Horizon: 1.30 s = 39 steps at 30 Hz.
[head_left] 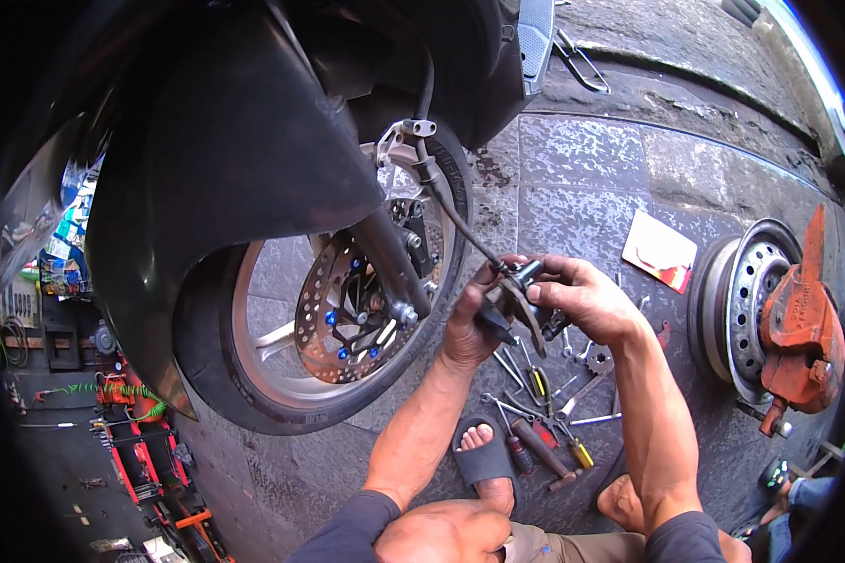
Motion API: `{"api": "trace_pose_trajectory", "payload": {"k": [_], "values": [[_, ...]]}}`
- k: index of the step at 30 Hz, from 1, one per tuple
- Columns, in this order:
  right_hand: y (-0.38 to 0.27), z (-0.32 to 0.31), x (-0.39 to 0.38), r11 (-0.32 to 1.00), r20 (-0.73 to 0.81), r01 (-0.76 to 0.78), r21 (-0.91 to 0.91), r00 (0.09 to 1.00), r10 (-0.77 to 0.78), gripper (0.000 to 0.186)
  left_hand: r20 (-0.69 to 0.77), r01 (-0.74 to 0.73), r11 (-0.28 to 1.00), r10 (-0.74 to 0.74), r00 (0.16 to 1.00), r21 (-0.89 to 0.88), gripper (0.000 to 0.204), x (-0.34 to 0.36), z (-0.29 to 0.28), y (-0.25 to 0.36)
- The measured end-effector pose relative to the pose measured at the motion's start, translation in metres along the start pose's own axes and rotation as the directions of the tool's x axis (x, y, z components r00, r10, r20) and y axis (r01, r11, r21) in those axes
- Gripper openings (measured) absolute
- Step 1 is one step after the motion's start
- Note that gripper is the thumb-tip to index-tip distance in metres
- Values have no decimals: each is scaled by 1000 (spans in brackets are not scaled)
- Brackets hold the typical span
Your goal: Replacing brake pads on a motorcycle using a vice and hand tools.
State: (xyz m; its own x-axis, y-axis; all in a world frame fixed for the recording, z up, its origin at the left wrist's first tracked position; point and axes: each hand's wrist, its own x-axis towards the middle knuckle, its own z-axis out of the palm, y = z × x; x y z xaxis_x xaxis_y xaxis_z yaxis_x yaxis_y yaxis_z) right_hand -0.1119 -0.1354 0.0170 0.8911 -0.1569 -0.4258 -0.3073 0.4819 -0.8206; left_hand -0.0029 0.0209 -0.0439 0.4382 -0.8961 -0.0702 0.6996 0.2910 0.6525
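Note:
A dark brake part (523,303), apparently a caliper, hangs on a black hose (456,221) between my hands. My left hand (469,314) grips its left side, fingers curled round it. My right hand (577,300) closes on its right side near the bright hose fitting (529,272). Above left is a scooter's front wheel (197,347) with a perforated disc (324,347) and black fender (216,159). The hose runs up past a silver bracket (394,136).
Several wrenches, screwdrivers and a hammer (545,446) lie below my hands. Right are a white-red card (657,249), steel rim (737,281) and orange vise (798,338). A red jack (141,460) is at lower left. Another person's legs (789,507) show at lower right.

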Motion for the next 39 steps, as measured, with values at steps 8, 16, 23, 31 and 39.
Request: {"api": "trace_pose_trajectory", "payload": {"k": [8, 16, 23, 31, 39], "values": [[41, 51, -13, 709, -529, 459, -535, 472, -705, 42, -201, -168, 669, 437, 877, 724, 39, 1, 36, -6], [50, 69, 15, 716, -754, 513, -474, 184, -631, 48, -291, -50, 569, 492, 821, 821, 32, -9, 67, -14], [46, 72, 15, 691, -744, 544, -476, 170, -647, 36, -299, -90, 565, 558, 774, 820, 27, -9, 68, -15], [45, 75, 6, 696, -755, 544, -468, 163, -636, 36, -306, -110, 594, 555, 773, 797, 26, -3, 57, -18], [42, 55, -36, 725, -821, 651, -225, 274, -501, 48, -183, -135, 487, 551, 814, 863, 24, 35, -26, -15]]}}
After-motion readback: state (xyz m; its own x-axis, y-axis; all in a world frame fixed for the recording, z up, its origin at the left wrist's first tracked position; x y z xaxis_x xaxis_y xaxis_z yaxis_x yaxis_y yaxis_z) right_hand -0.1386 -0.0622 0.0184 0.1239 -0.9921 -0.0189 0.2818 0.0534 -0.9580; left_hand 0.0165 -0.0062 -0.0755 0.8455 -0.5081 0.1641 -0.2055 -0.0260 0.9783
